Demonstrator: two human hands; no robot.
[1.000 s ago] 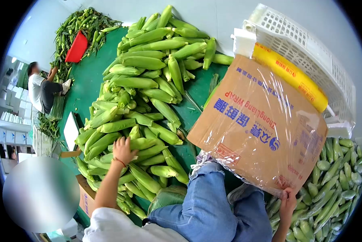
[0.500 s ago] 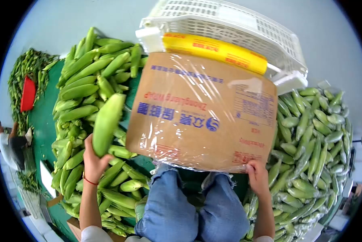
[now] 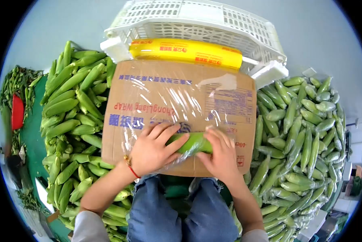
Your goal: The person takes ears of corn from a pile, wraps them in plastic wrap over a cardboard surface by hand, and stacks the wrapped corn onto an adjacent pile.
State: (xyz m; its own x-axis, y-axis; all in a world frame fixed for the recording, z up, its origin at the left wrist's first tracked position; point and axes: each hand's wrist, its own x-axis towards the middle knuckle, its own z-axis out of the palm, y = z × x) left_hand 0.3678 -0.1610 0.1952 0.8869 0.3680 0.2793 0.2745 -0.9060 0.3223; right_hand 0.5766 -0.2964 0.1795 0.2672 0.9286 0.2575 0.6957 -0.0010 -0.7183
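Note:
An ear of corn in its green husk [image 3: 192,143] lies crosswise on clear film near the front edge of the cardboard box [image 3: 148,97]. My left hand [image 3: 156,148] is wrapped over the ear's left end. At its right end my right hand [image 3: 220,155] grips both the ear and film, thumb below. Film is bunched along the ear's lower side. Behind the box, the yellow film roll [image 3: 185,51] is held on a rod between white blocks, and a sheet of film stretches from it over the box.
Unwrapped corn [image 3: 64,107] is heaped at the left, film-wrapped ears [image 3: 301,149] at the right. Behind the roll stands a white plastic crate [image 3: 201,14]. A red object [image 3: 17,112] lies at far left, with a partly visible, blurred person nearby.
My left hand has brought an ear from the left heap onto the film over the box. My right hand has moved from the box's front right corner to the ear. The view has turned rightward.

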